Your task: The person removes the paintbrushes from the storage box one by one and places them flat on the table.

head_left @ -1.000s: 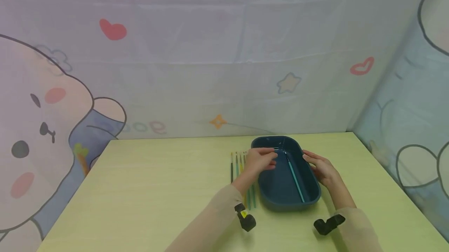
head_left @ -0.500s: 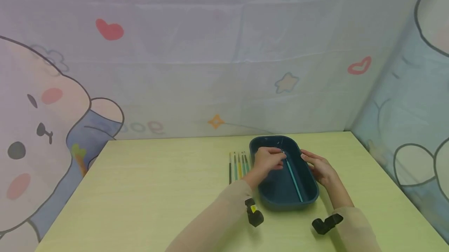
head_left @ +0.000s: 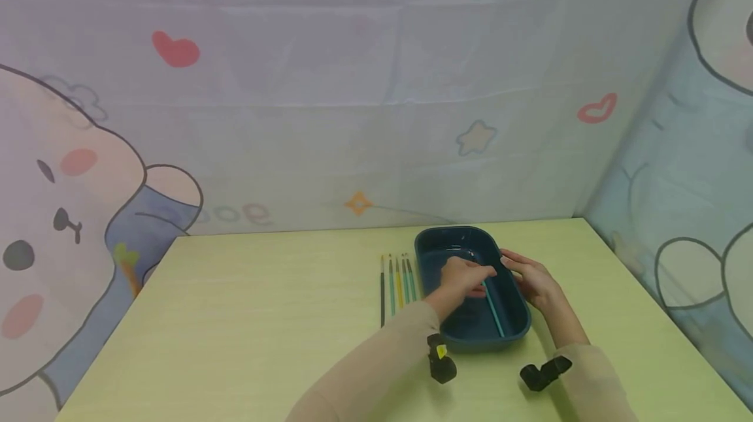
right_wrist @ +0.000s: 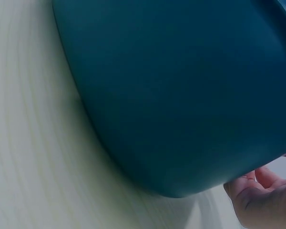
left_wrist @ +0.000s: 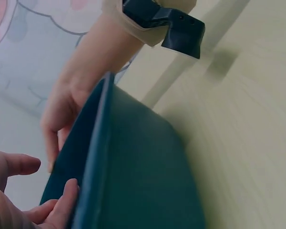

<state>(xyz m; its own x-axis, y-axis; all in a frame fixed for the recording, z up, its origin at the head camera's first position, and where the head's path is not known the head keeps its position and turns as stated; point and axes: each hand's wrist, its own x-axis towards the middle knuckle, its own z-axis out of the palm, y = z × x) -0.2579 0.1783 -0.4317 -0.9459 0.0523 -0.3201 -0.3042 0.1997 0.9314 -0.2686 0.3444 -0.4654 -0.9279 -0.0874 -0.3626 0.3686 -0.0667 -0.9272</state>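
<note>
A dark blue rectangular tray (head_left: 465, 327) stands on the table, a teal paintbrush (head_left: 494, 313) lying lengthwise inside it. Over the tray's inside is my left hand (head_left: 461, 278), by the brush's upper part; in the left wrist view its thumb (left_wrist: 25, 163) stands apart from its fingers, with nothing between them. The brush's bristle end is hidden behind that hand. My right hand (head_left: 534, 283) holds the tray's right side at the rim, its fingers partly out of sight. The tray's outer wall (right_wrist: 176, 95) fills most of the right wrist view.
Left of the tray, several paintbrushes lie side by side, among them a black one (head_left: 382, 294) and a yellow one (head_left: 399, 288). My left forearm covers their lower ends. A printed cloth (head_left: 306, 134) hangs behind the pale yellow table (head_left: 265, 304).
My left hand has moved right and slightly towards me, from the tray's left rim to over the brush inside. My right hand stays at the tray's right side.
</note>
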